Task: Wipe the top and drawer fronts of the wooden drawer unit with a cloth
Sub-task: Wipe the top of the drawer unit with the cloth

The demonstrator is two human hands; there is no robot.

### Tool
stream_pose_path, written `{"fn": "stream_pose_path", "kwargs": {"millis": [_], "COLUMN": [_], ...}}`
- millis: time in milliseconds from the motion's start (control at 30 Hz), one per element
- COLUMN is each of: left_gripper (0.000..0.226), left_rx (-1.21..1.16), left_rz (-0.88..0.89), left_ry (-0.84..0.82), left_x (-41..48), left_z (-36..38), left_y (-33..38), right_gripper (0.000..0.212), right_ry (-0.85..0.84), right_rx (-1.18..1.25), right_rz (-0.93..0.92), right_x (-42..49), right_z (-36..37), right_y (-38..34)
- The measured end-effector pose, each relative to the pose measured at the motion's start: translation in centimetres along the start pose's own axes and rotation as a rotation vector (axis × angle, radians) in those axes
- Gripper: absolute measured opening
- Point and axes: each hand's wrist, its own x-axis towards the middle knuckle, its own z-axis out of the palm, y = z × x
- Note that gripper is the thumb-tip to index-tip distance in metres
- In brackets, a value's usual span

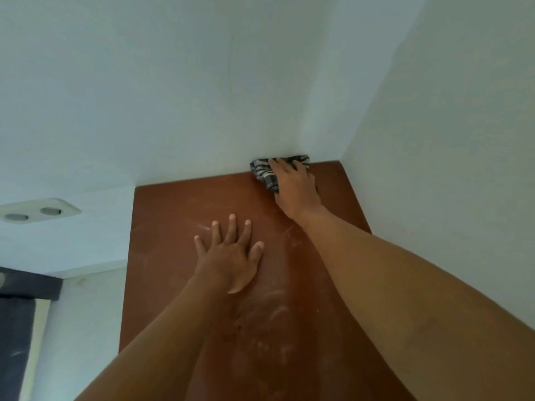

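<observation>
Our right hand (293,180), grip flat, presses the striped cloth (264,172) on the drawer unit top (173,215) by the wall (202,111); our left hand (228,261) rests there, grip spread wide

Dusty, smooth wooden top (179,227); striped woven cloth (265,172).

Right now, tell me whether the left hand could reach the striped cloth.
Probably yes. The left hand lies flat on the wooden top, and only bare wood separates it from the striped cloth by the wall. The right hand presses on the cloth, but its left end shows free.
</observation>
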Motion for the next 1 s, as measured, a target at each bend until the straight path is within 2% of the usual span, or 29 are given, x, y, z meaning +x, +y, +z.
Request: {"fn": "stream_pose_path", "kwargs": {"millis": [133,333,567,833,1000], "left_gripper": [0.069,0.069,0.068,0.072,0.078], "left_rx": [0.003,-0.001,-0.053,-0.006,0.044], "left_rz": [0.006,-0.015,-0.053,-0.088,-0.073], "left_ry": [0.009,-0.031,-0.028,-0.01,0.033], "left_x": [0.2,0.4,0.3,-0.9,-4.9], "left_z": [0.4,0.2,-0.3,-0.7,2.3], "left_y": [0.0,0.1,0.5,1.0,1.4], "right_gripper": [0.074,0.075,0.083,0.084,0.082], "right_ry": [-0.033,-0.12,-0.114,-0.109,-0.095], "right_rx": [-0.048,-0.054,-0.081,-0.11,-0.114], "right_rz": [0.036,0.039,0.025,0.015,0.017], "right_x": [-0.5,-2.5,-12.1,-24.1,-31.1], "right_z": [2.7,2.2,3.3,4.1,4.7], "right_y": [0.6,0.9,1.4,2.0,2.2]}}
